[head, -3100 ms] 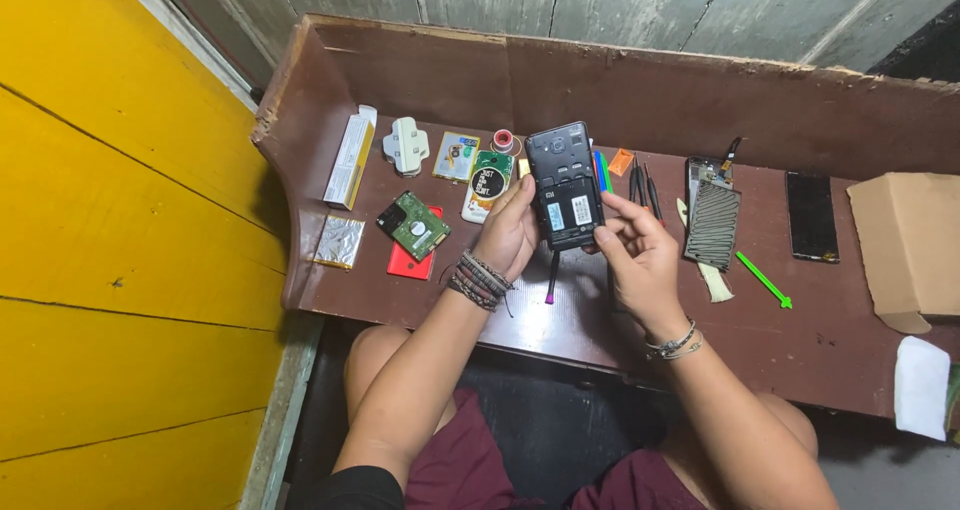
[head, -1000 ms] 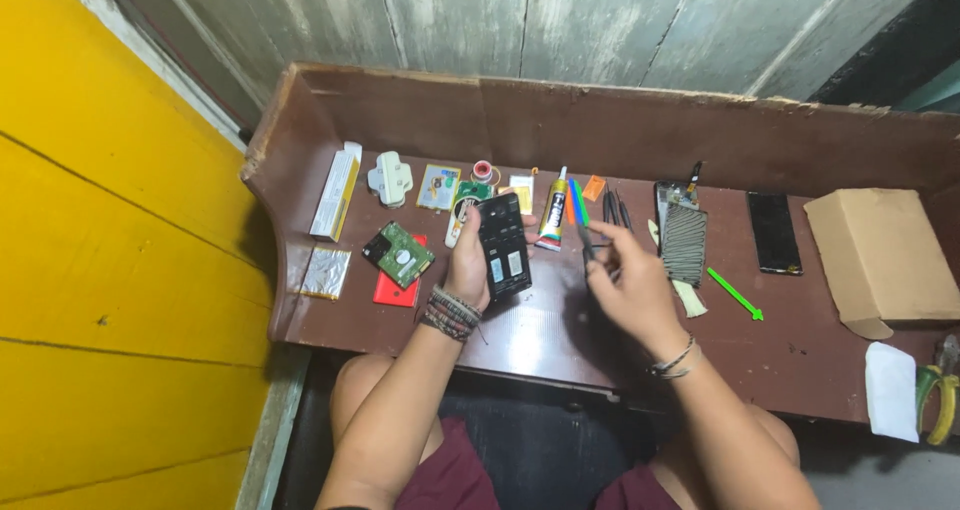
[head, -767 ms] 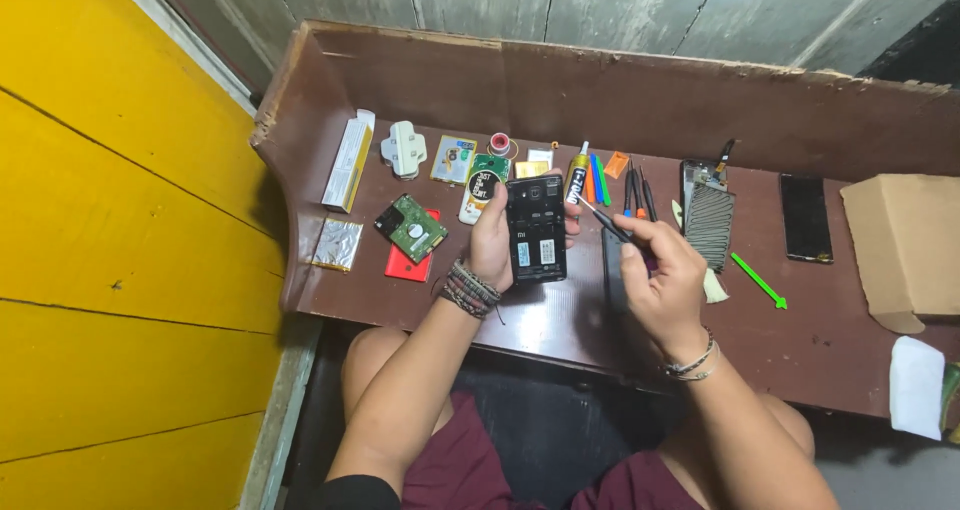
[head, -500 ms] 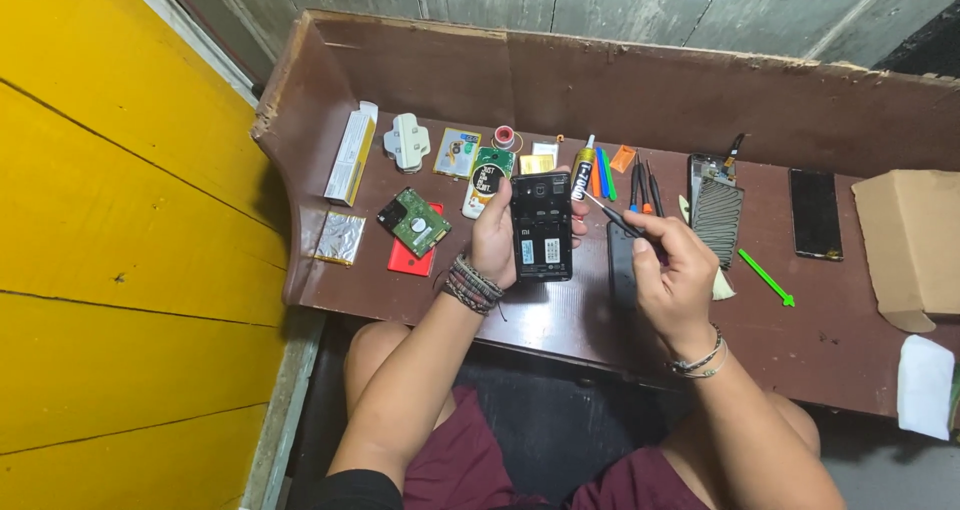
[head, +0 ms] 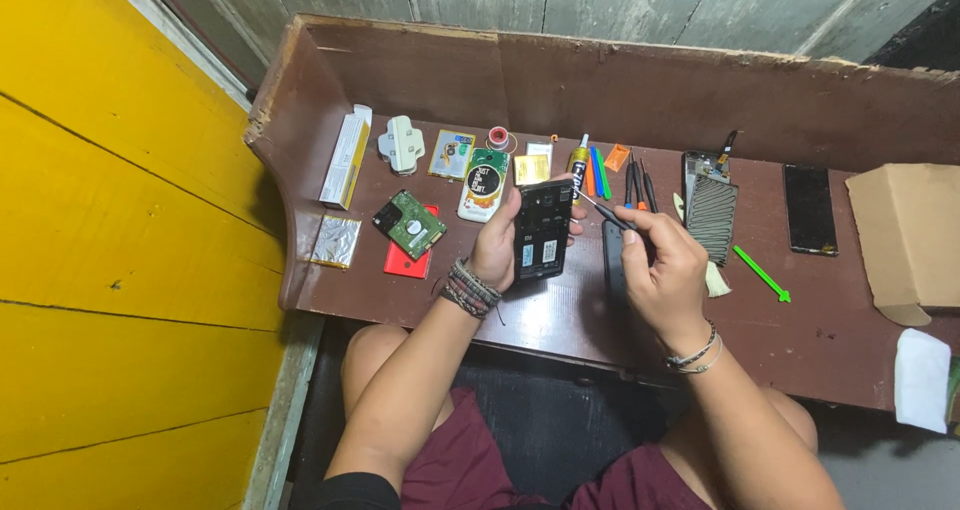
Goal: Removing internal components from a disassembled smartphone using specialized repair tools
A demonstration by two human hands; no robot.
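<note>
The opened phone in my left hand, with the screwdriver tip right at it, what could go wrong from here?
1. The left hand holds the opened phone in the air above the desk, unsupported, so the screwdriver in the right hand might slip across its exposed inside.
2. A loosened screw could drop and be hard to spot on the dark, cluttered desk.

The table (head: 560, 320) is dark brown wood — worn, with a dull sheen near its front edge. The phone (head: 542, 228) in the left hand (head: 497, 252) looks like matt black plastic, and the tool (head: 607, 213) in the right hand (head: 662, 275) has a thin metal tip. At the right edge sits a matt cardboard box (head: 908, 232); near the left edge, a crinkled foil pouch (head: 336, 242) — shiny.
</note>
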